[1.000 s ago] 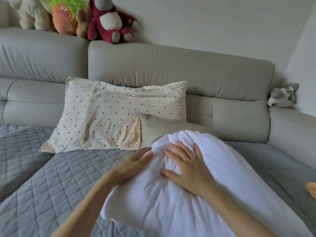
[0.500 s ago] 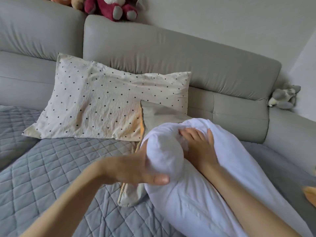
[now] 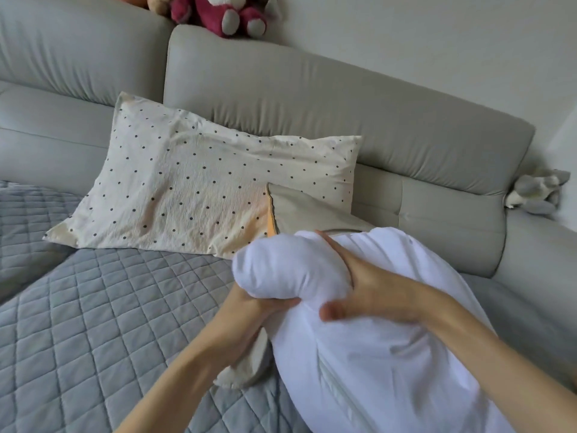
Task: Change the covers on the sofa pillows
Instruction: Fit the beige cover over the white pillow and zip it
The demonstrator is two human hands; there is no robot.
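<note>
The bare white pillow (image 3: 390,354) lay bulging across the grey quilted throw (image 3: 93,323) on the sofa seat, its near corner bunched into a round knob between both hands. The left hand (image 3: 249,307) came from below, its grip clenched on the underside of that knob with most of its fingers buried in the fabric; the right hand (image 3: 368,285) clamped over the top, thumb out toward the viewer, squeezing the same white pillow. Behind them a grey-beige cover with an orange edge (image 3: 299,214) showed only as a wedge, the rest blocked by the pillow, and a scrap of similar cloth (image 3: 246,367) poked out under the left wrist; whether the two joined could not be made out. Farther back the polka-dot pillow (image 3: 193,189) leaned on the grey sofa backrest (image 3: 312,98). A dark red plush toy (image 3: 228,14) sat on top of the backrest, cut off at the frame's upper edge, and a small grey plush (image 3: 537,192) lay blurred at the right end.
</note>
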